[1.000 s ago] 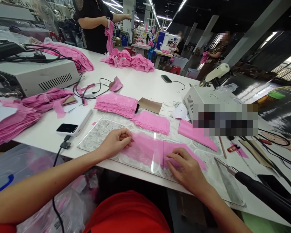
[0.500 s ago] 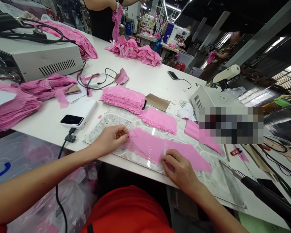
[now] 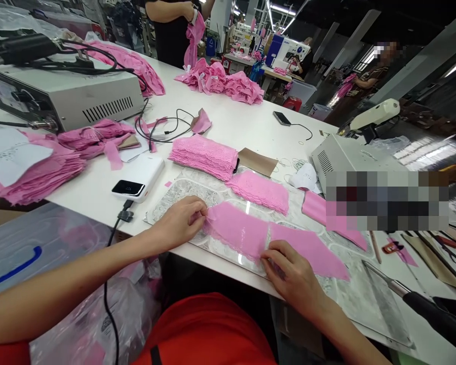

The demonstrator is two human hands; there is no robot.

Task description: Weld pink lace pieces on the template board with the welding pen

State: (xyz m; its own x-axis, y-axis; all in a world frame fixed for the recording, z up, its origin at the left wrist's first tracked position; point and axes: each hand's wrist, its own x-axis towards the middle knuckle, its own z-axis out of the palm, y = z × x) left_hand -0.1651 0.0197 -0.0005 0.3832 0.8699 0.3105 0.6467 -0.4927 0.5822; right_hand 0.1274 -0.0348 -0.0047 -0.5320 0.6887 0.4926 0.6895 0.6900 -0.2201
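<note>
A thin pink fabric piece (image 3: 238,230) lies on the marbled board (image 3: 368,299) at the table's front edge. Its left end is pinched between the thumb and fingers of my left hand (image 3: 184,218). My right hand (image 3: 291,266) is closed in a pinch on its lower right corner. Just to the right lies a second pink fabric piece (image 3: 307,248), with only a narrow gap between the two. Behind them are a low stack of pink pieces (image 3: 259,190) and a taller pink stack (image 3: 203,154). A soldering-iron-like tool (image 3: 403,289) with a black handle rests at the right.
A white power bank (image 3: 140,180) with a cable stands left of the board. Grey metal boxes sit at the left (image 3: 95,96) and right (image 3: 349,157). A phone (image 3: 281,118) and pink garments (image 3: 220,81) lie farther back. A person (image 3: 171,30) stands across the table.
The view has shifted, so the table appears farther right. The fabric's left part, lifted and folded earlier, now lies flatter. My hands keep their places at its ends.
</note>
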